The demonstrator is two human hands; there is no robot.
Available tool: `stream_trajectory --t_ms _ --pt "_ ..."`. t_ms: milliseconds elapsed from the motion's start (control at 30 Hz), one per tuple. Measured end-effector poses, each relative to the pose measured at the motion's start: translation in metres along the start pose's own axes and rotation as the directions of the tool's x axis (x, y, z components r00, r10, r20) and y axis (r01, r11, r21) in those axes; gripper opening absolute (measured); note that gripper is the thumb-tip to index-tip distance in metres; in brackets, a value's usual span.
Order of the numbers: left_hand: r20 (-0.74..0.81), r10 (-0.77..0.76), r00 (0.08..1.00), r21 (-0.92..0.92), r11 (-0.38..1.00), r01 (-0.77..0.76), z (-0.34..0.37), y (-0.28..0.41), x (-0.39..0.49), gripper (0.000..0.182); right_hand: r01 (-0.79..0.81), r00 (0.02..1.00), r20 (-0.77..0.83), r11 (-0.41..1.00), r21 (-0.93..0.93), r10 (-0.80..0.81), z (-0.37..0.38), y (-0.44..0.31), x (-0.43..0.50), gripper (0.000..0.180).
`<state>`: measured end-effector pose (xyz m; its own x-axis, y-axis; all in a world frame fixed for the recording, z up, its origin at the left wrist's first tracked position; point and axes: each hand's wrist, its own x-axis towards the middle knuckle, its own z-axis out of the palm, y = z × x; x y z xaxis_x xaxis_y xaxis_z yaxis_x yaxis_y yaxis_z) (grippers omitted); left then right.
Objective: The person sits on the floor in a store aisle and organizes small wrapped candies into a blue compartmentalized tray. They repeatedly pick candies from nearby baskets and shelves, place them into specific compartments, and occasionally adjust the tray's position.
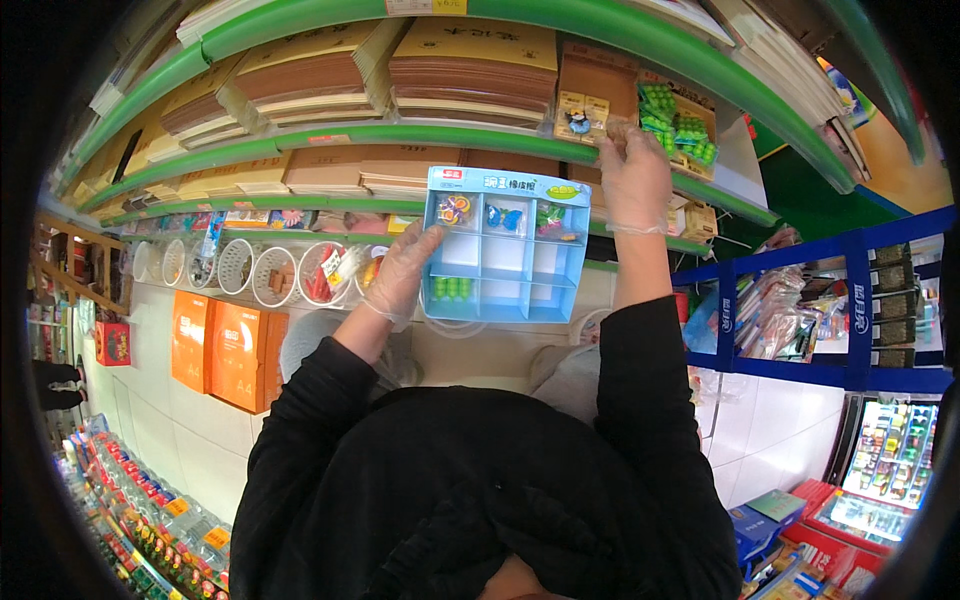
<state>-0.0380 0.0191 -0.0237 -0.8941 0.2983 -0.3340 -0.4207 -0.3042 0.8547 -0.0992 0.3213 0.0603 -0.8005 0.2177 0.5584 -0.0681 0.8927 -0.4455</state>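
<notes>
My left hand [405, 270], in a clear plastic glove, grips the left side of a light blue display box [499, 260], its thumb on the front. The box is divided into several compartments and bears printed writing. Its top row holds small wrapped pieces: a yellow-and-purple one [454, 210], a blue butterfly-shaped one [504, 216] and a pink-and-green one [551, 219]. Green pea-like pieces [451, 288] sit at its bottom left. My right hand [637, 176], also gloved, is raised to the shelf with bent fingers, beside a cardboard box [596, 75]; whether its fingertips hold anything is unclear.
Green-edged shelves [495, 139] carry stacks of brown-covered notebooks [472, 71]. An open carton of green packets [679, 127] stands right of my right hand. White baskets [276, 276] line the lower left, above orange paper boxes [244, 352]. A blue-framed rack [855, 300] stands right.
</notes>
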Motion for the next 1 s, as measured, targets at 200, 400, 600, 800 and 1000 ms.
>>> stream_trajectory --t_ms 200,400,600,800,1000 --pt "-0.018 0.008 1.0 0.014 1.0 -0.008 0.0 0.0 0.002 0.064 0.05 0.993 -0.092 0.981 -0.188 -0.069 0.023 -0.004 0.009 0.035" --pt "-0.032 -0.015 0.999 -0.002 1.0 0.015 -0.005 -0.003 0.005 0.06 0.05 0.997 -0.051 0.974 -0.223 -0.063 0.027 -0.008 0.013 0.036" --pt "-0.02 0.005 1.0 0.021 1.0 -0.004 -0.003 0.001 0.003 0.058 -0.038 0.998 -0.047 0.997 -0.065 0.035 0.032 -0.003 0.018 0.039" --pt "-0.036 0.005 0.999 -0.005 1.0 -0.005 0.0 0.004 -0.001 0.06 -0.139 0.99 -0.02 0.99 0.03 0.14 0.03 -0.003 0.02 0.041" --pt "-0.023 0.016 1.0 -0.003 1.0 -0.016 -0.006 -0.002 0.003 0.062 -0.21 0.977 0.043 0.976 0.064 0.208 0.031 0.001 0.02 0.039"
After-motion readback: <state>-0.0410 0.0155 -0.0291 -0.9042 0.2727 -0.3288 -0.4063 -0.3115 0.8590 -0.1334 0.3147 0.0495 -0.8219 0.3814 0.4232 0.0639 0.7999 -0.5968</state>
